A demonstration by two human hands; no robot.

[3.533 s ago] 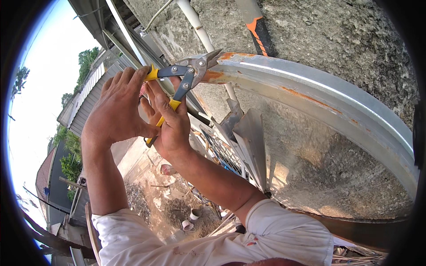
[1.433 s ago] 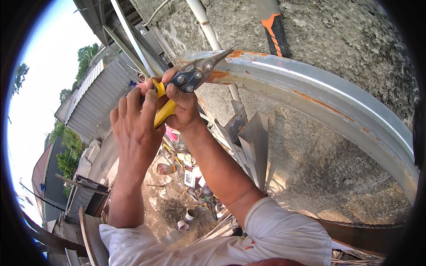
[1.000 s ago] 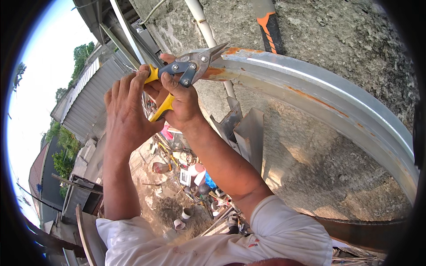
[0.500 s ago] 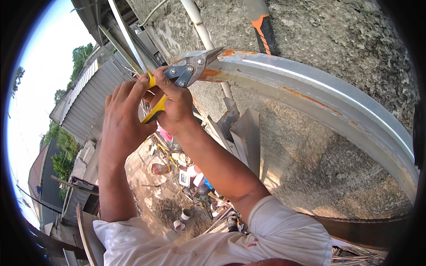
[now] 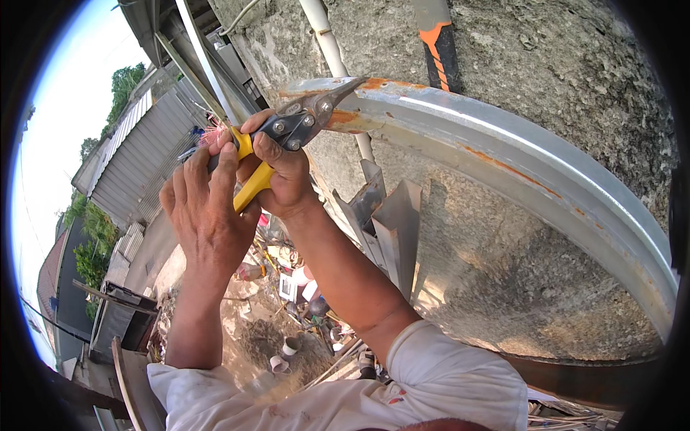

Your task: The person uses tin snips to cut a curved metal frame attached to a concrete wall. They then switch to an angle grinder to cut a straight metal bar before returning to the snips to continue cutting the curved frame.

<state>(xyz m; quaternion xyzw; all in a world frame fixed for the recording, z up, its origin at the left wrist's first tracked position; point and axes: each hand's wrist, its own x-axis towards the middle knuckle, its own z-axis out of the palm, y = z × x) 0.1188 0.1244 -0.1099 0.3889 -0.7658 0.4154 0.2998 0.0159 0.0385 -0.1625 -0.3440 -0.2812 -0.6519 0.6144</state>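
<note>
My left hand (image 5: 210,215) and my right hand (image 5: 284,176) are both closed round the yellow-handled metal snips (image 5: 300,121), the left on the outer side of the handles, the right behind and beside it with its thumb up near the pivot. The snips' blades point up and right onto the rust-stained end of a long galvanized metal channel (image 5: 503,151), which bows across the right half of the view in the fisheye picture. I cannot tell whether the blade tips bite into the metal or only rest against it.
A rough concrete wall (image 5: 546,57) carries a white pipe (image 5: 323,39). An orange-and-black handled tool (image 5: 438,50) is beside it. Bent sheet pieces (image 5: 392,223) stand below the channel. Far down lies ground strewn with debris (image 5: 266,337); corrugated roofing (image 5: 147,158) is at left.
The snips' linkage has folded closer and the handles look more squeezed than a half second ago. My left hand sits slightly lower, and both hands remain on the tool near the channel's end.
</note>
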